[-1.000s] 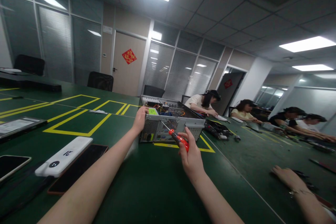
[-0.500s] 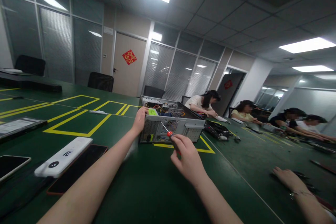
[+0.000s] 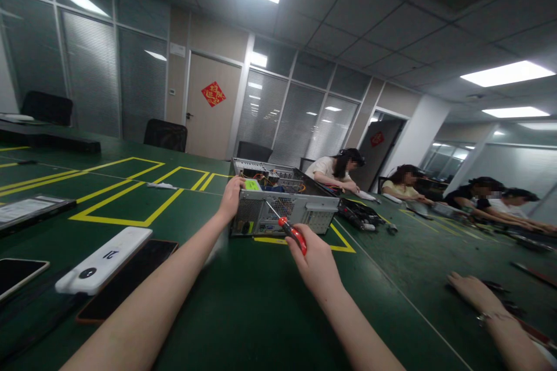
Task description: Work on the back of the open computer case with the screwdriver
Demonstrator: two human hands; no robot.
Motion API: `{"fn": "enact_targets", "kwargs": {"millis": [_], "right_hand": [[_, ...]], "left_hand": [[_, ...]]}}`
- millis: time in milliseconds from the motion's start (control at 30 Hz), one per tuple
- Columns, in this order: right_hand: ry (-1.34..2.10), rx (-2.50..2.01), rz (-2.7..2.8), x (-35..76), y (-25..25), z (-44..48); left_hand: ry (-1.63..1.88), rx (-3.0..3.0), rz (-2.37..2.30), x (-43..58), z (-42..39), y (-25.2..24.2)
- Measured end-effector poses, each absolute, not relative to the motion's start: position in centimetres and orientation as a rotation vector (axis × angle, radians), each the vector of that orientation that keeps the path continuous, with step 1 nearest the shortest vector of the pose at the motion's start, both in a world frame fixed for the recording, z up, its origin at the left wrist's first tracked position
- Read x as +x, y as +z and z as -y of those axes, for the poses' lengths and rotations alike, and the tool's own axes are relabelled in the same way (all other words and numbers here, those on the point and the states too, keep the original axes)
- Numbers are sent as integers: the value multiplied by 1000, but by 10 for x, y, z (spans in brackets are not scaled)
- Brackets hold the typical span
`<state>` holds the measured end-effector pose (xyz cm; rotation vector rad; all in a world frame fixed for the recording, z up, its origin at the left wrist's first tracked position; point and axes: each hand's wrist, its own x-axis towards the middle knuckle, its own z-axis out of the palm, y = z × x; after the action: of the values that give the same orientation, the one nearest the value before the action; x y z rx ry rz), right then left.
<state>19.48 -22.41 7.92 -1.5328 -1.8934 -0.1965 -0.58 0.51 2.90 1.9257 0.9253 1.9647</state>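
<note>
An uncovered computer case lies on its side on the green table, its rear panel facing me and wires showing inside. My left hand is closed on the case's left upper edge, beside a bright yellow-green label. In my right hand is a screwdriver with a red and black handle, held between thumb and fingers. Its thin metal shaft points up and left, and the tip is at the rear panel near the power supply's grille. Whether the tip sits in a screw is too small to tell.
On the left lie a white numbered device, a dark phone, another phone and a flat metal-topped drive. Black parts sit right of the case. Another person's hand rests at right; several people work farther back.
My right hand has shifted slightly right and its fingers have moved back along the handle, showing more red. The screwdriver's tip and my left hand stay at the case.
</note>
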Motion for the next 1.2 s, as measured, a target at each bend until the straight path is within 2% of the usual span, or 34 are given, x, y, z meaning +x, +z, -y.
{"fn": "enact_targets", "kwargs": {"millis": [333,600,1000,1200], "right_hand": [[216,-1730,1833,184,89,238],[-219,-1449,1751,200,80,219],[-74,-1425,1843,197,79,226],[-237,-1564,1800,200,84,227]], "left_hand": [[1974,1928,-923,-6,-4,30],[1977,1942,-903,-6,-5,30],[1993,1901,-905,-4,-3,31],[1980,1895,-908,-6,-3,30]]}}
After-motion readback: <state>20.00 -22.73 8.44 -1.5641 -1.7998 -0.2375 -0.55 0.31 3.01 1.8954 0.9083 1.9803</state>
